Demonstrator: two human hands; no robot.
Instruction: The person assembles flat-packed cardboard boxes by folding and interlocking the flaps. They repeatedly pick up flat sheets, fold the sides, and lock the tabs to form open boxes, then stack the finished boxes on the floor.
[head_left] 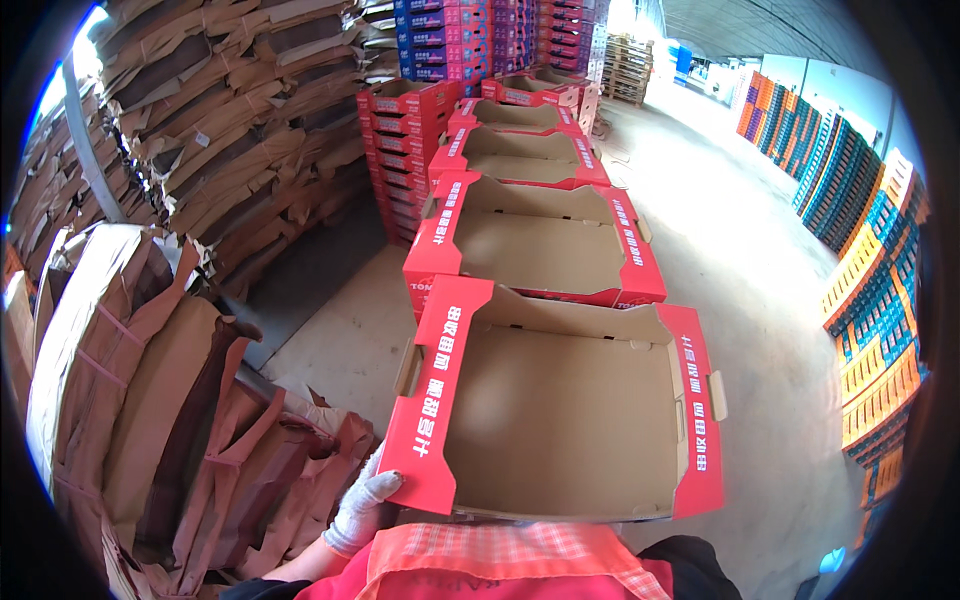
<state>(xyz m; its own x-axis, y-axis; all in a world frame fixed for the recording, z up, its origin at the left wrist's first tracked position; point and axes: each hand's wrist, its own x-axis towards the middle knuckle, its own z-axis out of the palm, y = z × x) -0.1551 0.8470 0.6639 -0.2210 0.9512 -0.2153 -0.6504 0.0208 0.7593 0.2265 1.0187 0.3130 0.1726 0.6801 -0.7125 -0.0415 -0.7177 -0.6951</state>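
A red cardboard tray box [560, 425] with a plain brown inside and white lettering on its side rims stands right in front of my body. My left hand [362, 510], in a white knit glove, grips its near left corner. The thumb lies against the red side and the other fingers are hidden behind it. My right hand does not show; only a dark sleeve [690, 562] appears at the lower right. Past this box a row of matching red boxes [540, 240] runs away from me, each open at the top.
Bundled flat brown cardboard [110, 380] lies close on my left, with tall piles [240, 120] behind. A stack of red boxes [405, 160] stands beyond. Blue and purple stacks [440, 40] rise at the back. Orange and teal crates [875, 330] line the right, across a concrete floor [740, 270].
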